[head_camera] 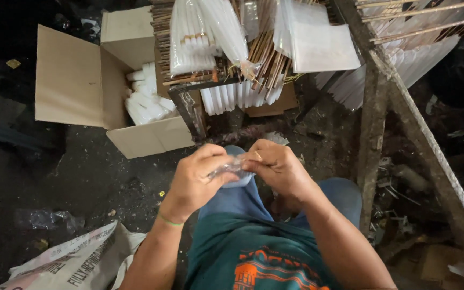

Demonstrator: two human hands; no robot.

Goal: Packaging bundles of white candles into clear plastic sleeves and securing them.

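My left hand (200, 180) and my right hand (277, 166) meet over my knee and both pinch a small clear plastic bag (231, 167) between their fingers. The bag looks crumpled and I cannot tell if anything is in it. I wear blue trousers and a teal shirt. Just beyond my hands a rack holds rows of white candles (243, 96) hanging from thin sticks, with clear packets of candles (200, 37) lying on top.
An open cardboard box (76, 80) with packed white candles (146, 99) stands at the far left on the dark dirty floor. A printed sack (76, 260) lies at the lower left. A wooden frame post (374, 123) stands to my right.
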